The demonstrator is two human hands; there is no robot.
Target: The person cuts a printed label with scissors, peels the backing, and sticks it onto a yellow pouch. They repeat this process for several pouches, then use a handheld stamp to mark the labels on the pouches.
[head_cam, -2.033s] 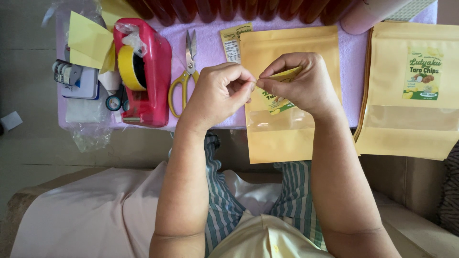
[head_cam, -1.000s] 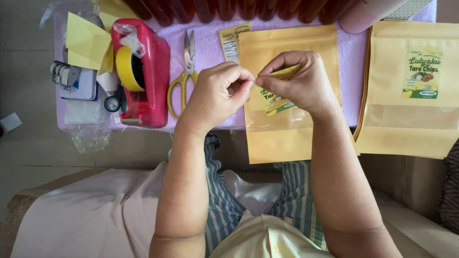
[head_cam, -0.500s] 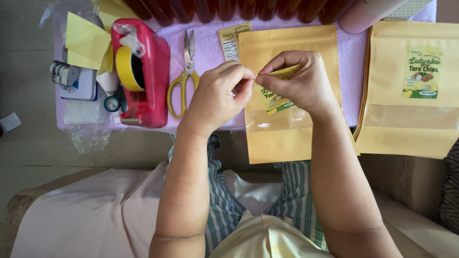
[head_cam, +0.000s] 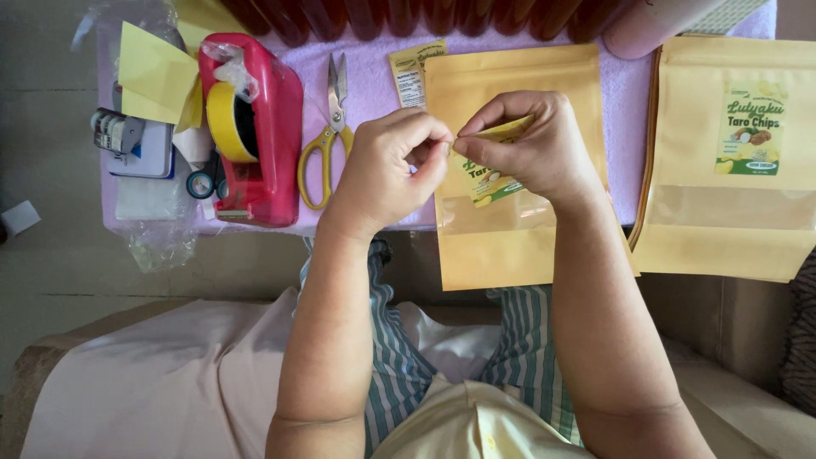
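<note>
My left hand [head_cam: 387,166] and my right hand [head_cam: 529,140] meet above a tan stand-up pouch [head_cam: 497,242] lying on the lilac cloth [head_cam: 374,89]. Both pinch a small yellow-green sticker label [head_cam: 491,166] by its upper edge, fingertips touching at its top left corner. The label hangs just over the pouch's front. How far it touches the pouch I cannot tell.
A red tape dispenser [head_cam: 255,127] with a yellow roll stands at the left, yellow-handled scissors [head_cam: 327,127] beside it. Yellow paper sheets [head_cam: 157,72] and a small stamp device [head_cam: 119,132] lie far left. A labelled tan pouch [head_cam: 731,161] rests at the right. Another label [head_cam: 412,72] lies near the scissors.
Hardly anything has moved; my fingers have shifted slightly on the label's corner, while both hands stay over the pouch.
</note>
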